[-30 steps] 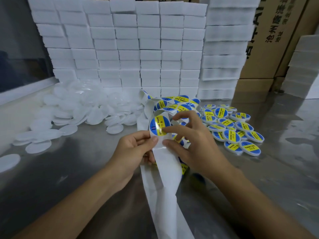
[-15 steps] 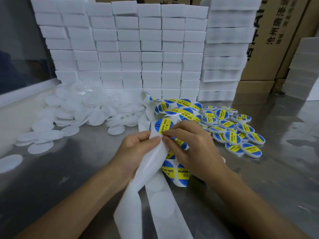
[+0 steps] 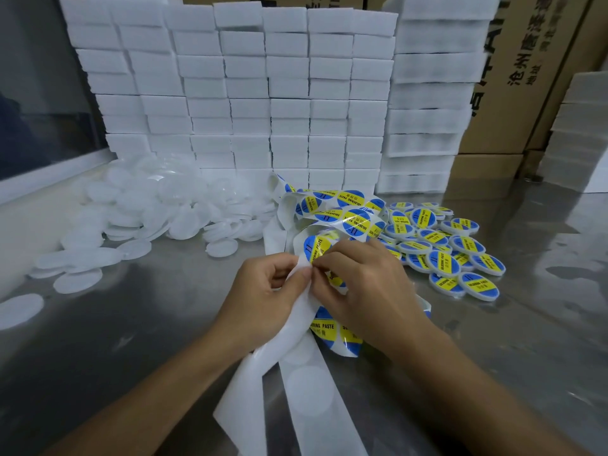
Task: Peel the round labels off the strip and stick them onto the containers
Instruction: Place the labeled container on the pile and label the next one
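1. Far to my left on the steel surface (image 3: 98,340) lay the heap of blank white containers (image 3: 171,205), still bare of labels and well apart from both hands.
2. My left hand (image 3: 263,301) had its fingers (image 3: 301,273) closed in a pinch on the white backing strip (image 3: 283,363), just below the label I was working on; the stripped tail of the strip ran down from that pinch toward me.
3. The round label (image 3: 316,249), blue with a yellow band, sat on the strip directly above and between my two pinches, with the rest of the loaded strip curling on away from me.
4. My right hand (image 3: 365,291) met the left thumb to thumb; its fingers (image 3: 335,258) were closed at the label's lower edge, though I could not tell whether they had the edge lifted yet.
5. As I judged it, the peel turned on this: the strip's long axis ran from me outward, so the right hand, nearer the label, had to pull up and away while the left held the backing down.
6. To my right lay the pile of labelled containers (image 3: 454,258), near the right hand, so a blank one would have to come from across my left side.
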`<state>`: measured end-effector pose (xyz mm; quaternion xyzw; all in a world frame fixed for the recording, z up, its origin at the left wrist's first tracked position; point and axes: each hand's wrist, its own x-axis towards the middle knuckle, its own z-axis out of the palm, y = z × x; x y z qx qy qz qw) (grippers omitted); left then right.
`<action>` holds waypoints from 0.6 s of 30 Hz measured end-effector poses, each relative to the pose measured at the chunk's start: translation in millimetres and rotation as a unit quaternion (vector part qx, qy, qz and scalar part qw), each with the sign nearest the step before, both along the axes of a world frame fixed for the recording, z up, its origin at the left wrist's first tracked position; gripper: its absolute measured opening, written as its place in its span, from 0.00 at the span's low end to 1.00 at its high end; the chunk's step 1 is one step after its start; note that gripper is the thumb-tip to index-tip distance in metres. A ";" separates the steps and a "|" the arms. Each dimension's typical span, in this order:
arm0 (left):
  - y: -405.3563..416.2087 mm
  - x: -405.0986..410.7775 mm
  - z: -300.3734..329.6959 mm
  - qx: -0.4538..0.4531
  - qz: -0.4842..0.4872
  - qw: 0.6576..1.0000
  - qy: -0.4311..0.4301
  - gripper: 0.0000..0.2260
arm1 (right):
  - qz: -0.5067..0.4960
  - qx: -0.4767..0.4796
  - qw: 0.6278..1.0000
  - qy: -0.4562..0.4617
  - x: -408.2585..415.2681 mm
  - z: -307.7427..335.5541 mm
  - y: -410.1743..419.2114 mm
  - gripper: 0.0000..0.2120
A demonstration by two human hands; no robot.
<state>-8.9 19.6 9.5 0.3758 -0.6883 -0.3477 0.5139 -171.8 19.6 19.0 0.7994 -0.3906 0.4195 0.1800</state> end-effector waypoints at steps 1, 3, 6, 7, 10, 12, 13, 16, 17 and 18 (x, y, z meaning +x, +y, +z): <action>0.4 -0.3 0.1 0.000 -0.002 1.000 -0.001 0.11 | -0.005 0.001 1.000 -0.002 0.7 -0.5 -0.2 0.09; 0.4 -0.6 0.6 -0.001 -0.005 1.000 0.000 0.10 | -0.007 -0.001 1.000 -0.018 1.9 -0.6 0.8 0.09; -0.2 -0.4 1.8 0.006 0.000 1.000 0.010 0.07 | 0.006 0.015 0.997 -0.072 1.5 0.5 2.7 0.07; -0.5 0.1 1.9 0.013 0.005 1.000 0.011 0.07 | 0.013 0.028 0.995 -0.093 0.3 1.0 2.5 0.06; -1.3 2.5 1.5 0.036 0.021 0.999 0.009 0.08 | 0.025 0.058 0.986 -0.154 -6.3 3.0 -0.1 0.04; -1.5 3.5 1.3 0.055 0.034 0.998 0.014 0.10 | 0.017 0.055 0.980 -0.189 -12.0 5.3 -1.7 0.05; -2.4 4.4 0.4 0.063 0.040 0.997 0.015 0.10 | 0.013 0.051 0.978 -0.203 -15.0 6.5 -2.9 0.06; -5.1 8.2 -2.3 0.074 0.054 0.996 0.004 0.08 | -0.004 0.054 0.971 -0.232 -25.3 8.1 -6.8 0.04; -6.0 9.5 -3.4 0.078 0.061 0.995 0.004 0.08 | -0.012 0.058 0.968 -0.243 -28.8 8.2 -8.5 0.04; -8.0 10.9 -4.1 0.082 0.074 0.994 0.011 0.08 | -0.017 0.061 0.965 -0.256 -32.3 7.9 -10.1 0.05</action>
